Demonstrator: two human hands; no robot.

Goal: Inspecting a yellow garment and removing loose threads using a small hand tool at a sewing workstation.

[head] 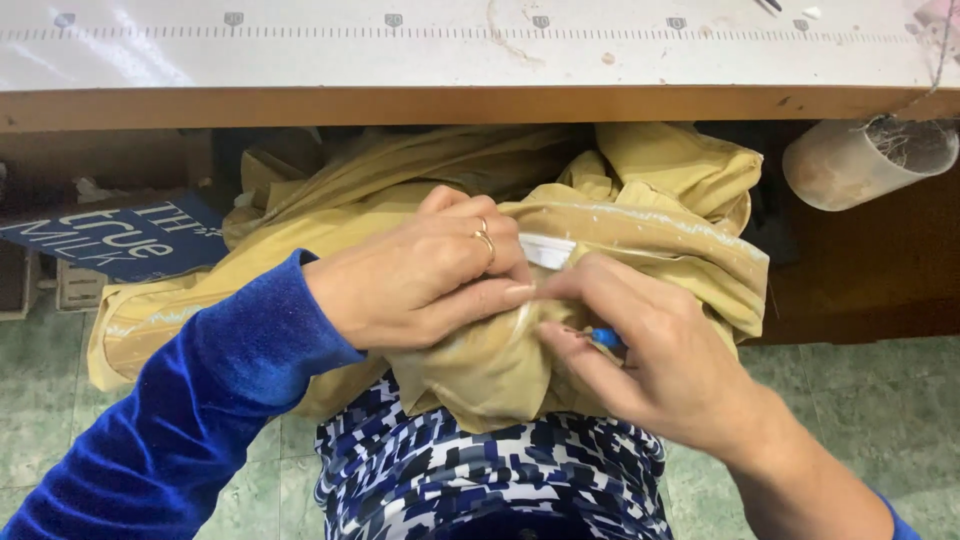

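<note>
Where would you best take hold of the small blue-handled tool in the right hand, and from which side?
Probably by the blue handle, the only part showing, pinched from the right, as the right hand does. Its tip is hidden against the tan fabric that the left hand pins down.

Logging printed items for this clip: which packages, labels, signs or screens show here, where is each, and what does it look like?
Dark blue carton or sign with white lettering: under the wooden table at left, flat, lying at an angle behind the mustard-yellow fabric.
Small white rectangular label: on the fabric, between the left hand and right hand.
White printed ruler strip: along the tabletop, pale with dark tick marks.
No screens.
</note>
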